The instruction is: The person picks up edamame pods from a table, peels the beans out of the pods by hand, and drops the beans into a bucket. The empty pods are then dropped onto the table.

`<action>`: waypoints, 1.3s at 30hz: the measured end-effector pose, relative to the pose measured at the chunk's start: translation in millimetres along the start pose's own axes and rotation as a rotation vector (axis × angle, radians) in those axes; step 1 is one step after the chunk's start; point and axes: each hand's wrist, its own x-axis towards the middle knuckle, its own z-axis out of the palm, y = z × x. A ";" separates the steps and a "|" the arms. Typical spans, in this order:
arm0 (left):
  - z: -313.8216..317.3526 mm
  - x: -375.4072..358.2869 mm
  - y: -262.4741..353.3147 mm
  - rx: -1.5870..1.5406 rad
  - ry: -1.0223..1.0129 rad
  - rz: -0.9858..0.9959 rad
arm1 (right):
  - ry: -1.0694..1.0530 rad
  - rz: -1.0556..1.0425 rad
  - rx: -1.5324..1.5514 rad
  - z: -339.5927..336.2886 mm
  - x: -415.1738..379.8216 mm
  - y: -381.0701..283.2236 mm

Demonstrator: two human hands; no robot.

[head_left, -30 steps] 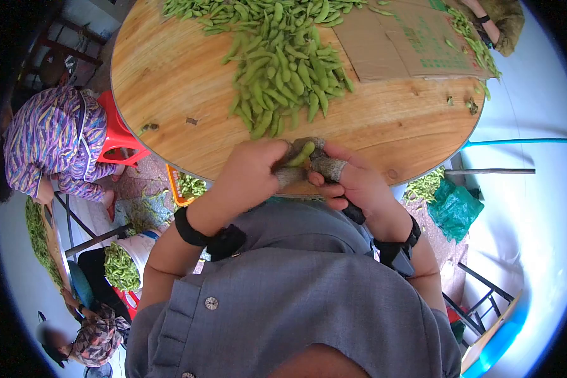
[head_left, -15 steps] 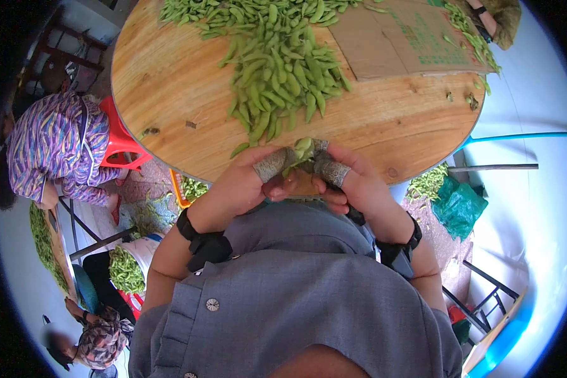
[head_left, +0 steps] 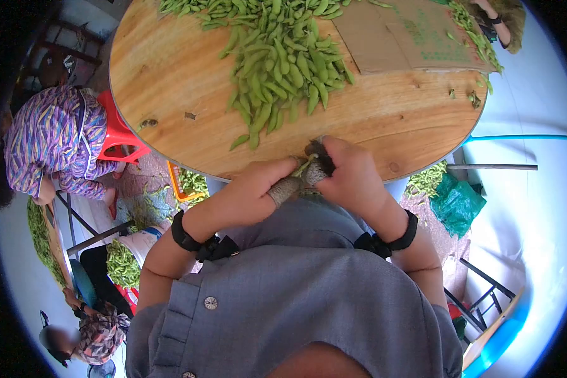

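Observation:
At the near edge of the round wooden table [head_left: 189, 142], both hands meet in front of my body. My left hand [head_left: 255, 189] is closed, with a soybean pod [head_left: 304, 167] between its wrapped thumb and fingers. My right hand [head_left: 349, 170] is pinched against the pod's other end, its thumb and finger in dark, worn wraps. Fingers cover most of the pod. Just beyond the hands spreads a pile of green soybean pods [head_left: 277, 69], with one loose pod [head_left: 239, 141] at its near edge.
Flattened cardboard [head_left: 384, 47] lies on the table at the right. Left are a person in striped clothes [head_left: 57, 135], a red stool [head_left: 116, 135], an orange basket [head_left: 176, 183] and a white bucket [head_left: 143, 242] of pods. A green bag [head_left: 457, 205] sits on the floor at right.
Both hands have drawn closer together and turned inward, the left thumb now lower. The pod, plainly visible between the thumbs before, is mostly covered by fingers.

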 end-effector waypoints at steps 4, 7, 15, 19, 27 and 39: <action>-15.8 -5.8 5.2 -0.329 -0.023 -0.309 | 0.020 0.189 -0.003 -8.9 -8.7 0.9; -17.7 -7.1 0.6 -0.414 0.068 -0.363 | -0.121 -0.041 0.071 -7.0 -20.6 1.4; -6.2 3.1 -3.1 0.071 0.184 -0.122 | -0.148 0.302 0.141 -19.4 -10.5 -4.4; -7.6 6.0 3.2 0.221 0.152 -0.001 | 0.041 0.139 0.402 -14.7 6.3 -0.1; -1.9 -6.0 -3.1 -1.487 -0.139 -0.251 | -0.334 0.224 1.069 -8.3 4.6 1.9; -7.8 3.7 1.2 -0.577 0.060 -0.448 | -0.007 0.057 0.554 10.6 -9.0 15.2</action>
